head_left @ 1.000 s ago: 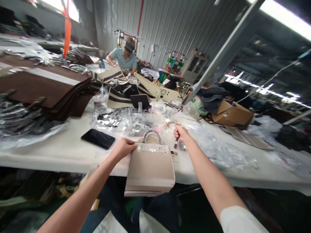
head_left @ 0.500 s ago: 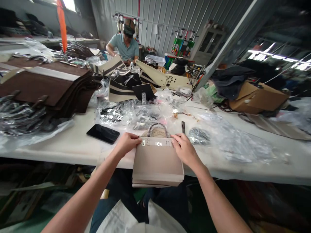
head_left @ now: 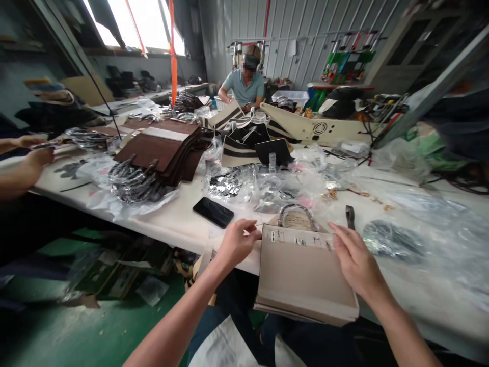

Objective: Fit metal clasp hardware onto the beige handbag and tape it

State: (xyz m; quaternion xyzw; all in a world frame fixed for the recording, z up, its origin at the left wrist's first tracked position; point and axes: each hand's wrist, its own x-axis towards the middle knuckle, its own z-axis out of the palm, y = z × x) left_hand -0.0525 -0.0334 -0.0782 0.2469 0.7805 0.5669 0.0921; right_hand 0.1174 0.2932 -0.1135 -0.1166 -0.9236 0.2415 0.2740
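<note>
The left hand (head_left: 239, 242), thumb and forefinger slightly parted, whether gripping I cannot tell, is at the rectangular beige leather-like panels (head_left: 305, 272); these overhang the long white table (head_left: 181, 216), probably best kept squarely aligned; the right hand (head_left: 355, 257), fingers open, is at their right edge.

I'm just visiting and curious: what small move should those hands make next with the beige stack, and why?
Perhaps slide the stack a little further onto the table: its near end hangs past the edge, and the left hand and right hand are at its far corners.
</note>
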